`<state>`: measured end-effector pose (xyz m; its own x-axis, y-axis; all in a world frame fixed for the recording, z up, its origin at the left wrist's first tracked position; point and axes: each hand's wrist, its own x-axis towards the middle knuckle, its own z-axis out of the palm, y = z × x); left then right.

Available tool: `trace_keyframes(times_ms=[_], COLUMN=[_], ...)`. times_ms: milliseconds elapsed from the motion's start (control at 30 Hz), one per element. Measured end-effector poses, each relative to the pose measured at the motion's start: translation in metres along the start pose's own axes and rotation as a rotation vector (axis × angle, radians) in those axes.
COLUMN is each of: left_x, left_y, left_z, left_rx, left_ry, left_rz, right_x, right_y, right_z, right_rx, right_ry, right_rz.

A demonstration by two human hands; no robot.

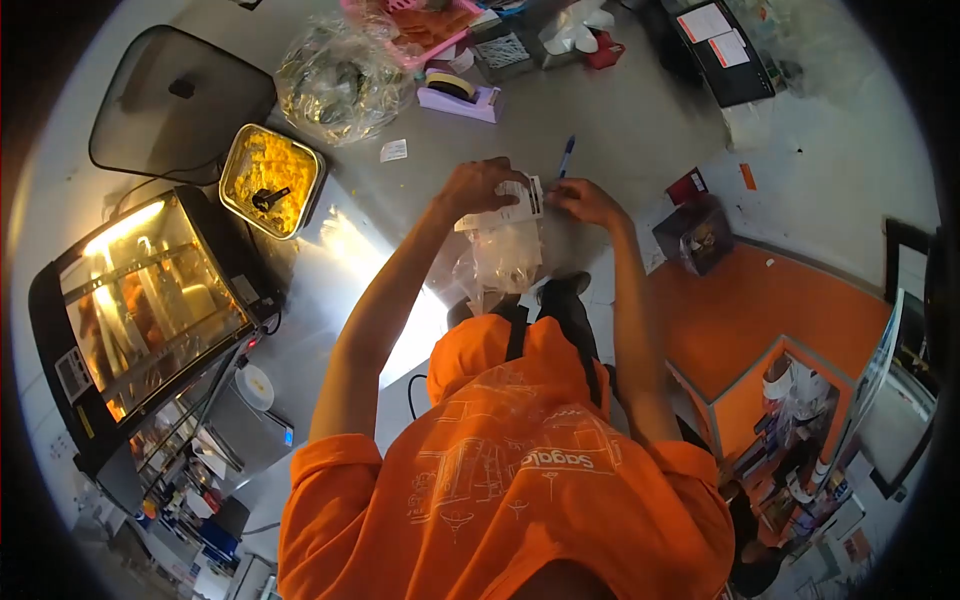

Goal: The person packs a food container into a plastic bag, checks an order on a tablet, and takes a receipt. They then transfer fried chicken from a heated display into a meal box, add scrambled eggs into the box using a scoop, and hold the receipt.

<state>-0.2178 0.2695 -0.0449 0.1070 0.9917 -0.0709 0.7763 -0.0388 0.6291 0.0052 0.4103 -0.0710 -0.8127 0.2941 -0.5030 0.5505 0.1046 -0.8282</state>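
My left hand [482, 188] is closed on the upper part of a white printed paper slip [525, 202], fingers curled over it. Below the slip, and overlapping it, hangs a clear plastic bag [505, 258] at the table's near edge. Just right of the slip, my right hand [592, 203] has its fingers bent together in a pinch. What sits between those fingertips is too small to make out. A blue pen [567, 152] points away just beyond the right fingertips; whether they touch it I cannot tell.
A metal tray of yellow food [268, 185] with a black utensil stands left, above a lit glass warmer [155, 300]. Farther back are clear plastic bags [340, 85], a lilac tape dispenser [460, 98] and a pink basket [425, 30]. A dark box [695, 235] stands right.
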Motion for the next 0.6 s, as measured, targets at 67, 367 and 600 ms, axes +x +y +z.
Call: trace_keyframes(times_ms=[67, 367, 600], left_x=[-0.001, -0.005, -0.007], left_y=[0.002, -0.004, -0.003], left_z=[0.0, 0.008, 0.007], left_rx=[0.004, 0.009, -0.002], left_ry=[0.002, 0.061, 0.069], left_rz=[0.001, -0.003, -0.02], right_x=[0.015, -0.004, 0.0], right_y=[0.012, 0.001, 0.029], right_z=[0.008, 0.053, 0.077], right_rx=[-0.037, -0.492, 0.047], right_ry=[-0.011, 0.677, 0.551], right_rz=[-0.073, -0.038, -0.089])
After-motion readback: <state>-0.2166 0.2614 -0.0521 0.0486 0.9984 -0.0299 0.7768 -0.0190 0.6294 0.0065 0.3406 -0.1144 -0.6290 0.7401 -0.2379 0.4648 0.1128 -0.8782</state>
